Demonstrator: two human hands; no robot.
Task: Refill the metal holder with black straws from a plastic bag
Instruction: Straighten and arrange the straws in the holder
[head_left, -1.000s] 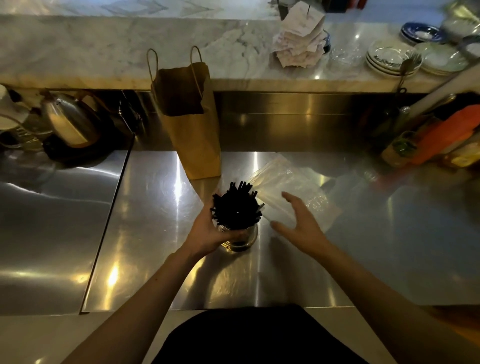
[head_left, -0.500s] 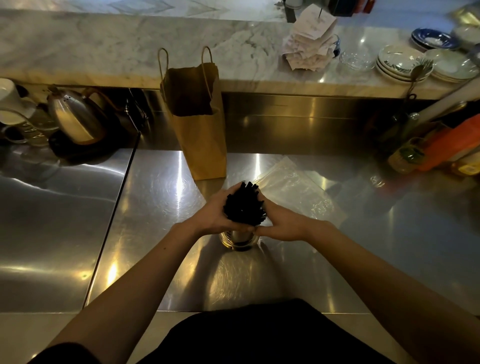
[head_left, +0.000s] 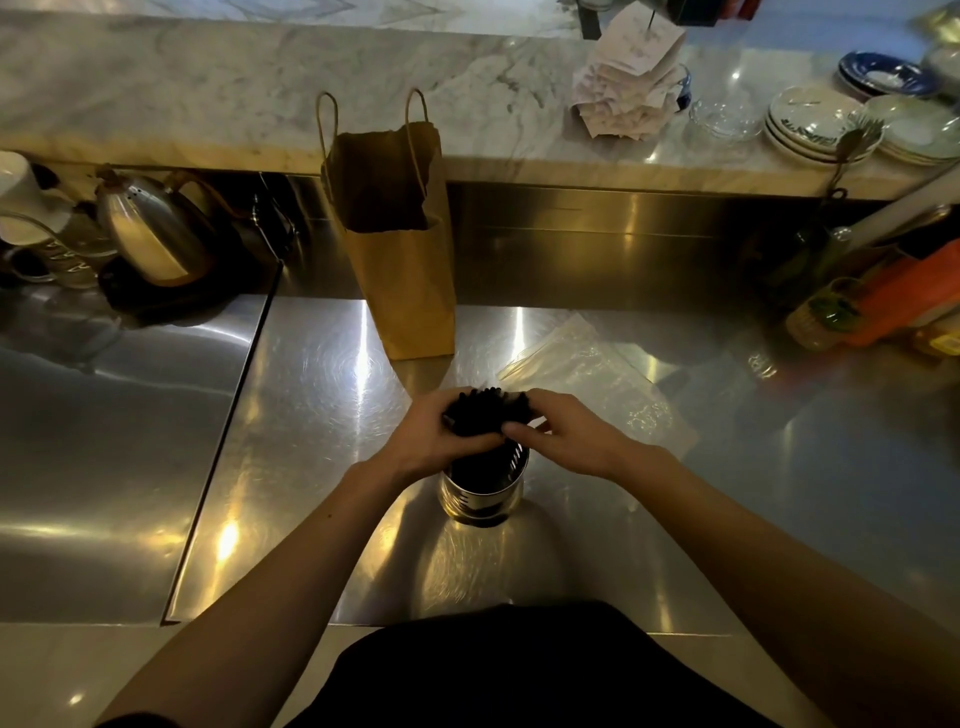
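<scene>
On the steel counter (head_left: 322, 415), black straws (head_left: 485, 415) stand near-upright in the metal holder (head_left: 483, 491) directly under your hands, left hand (head_left: 441, 441) and right hand (head_left: 566, 436) both curled round the bundle's top, equally near; plastic bag (head_left: 597, 379) lies flat beyond the right.

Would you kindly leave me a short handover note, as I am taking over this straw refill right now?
Left grip: curled round the black straws from the left.
Right grip: pinching the same bundle from the right.
Things: the bundle stands in the metal holder on the steel counter; the plastic bag lies flat behind it to the right, seemingly empty.
Done: straws are in the holder.
Left: probably release, let them settle, clear the bag.
</scene>
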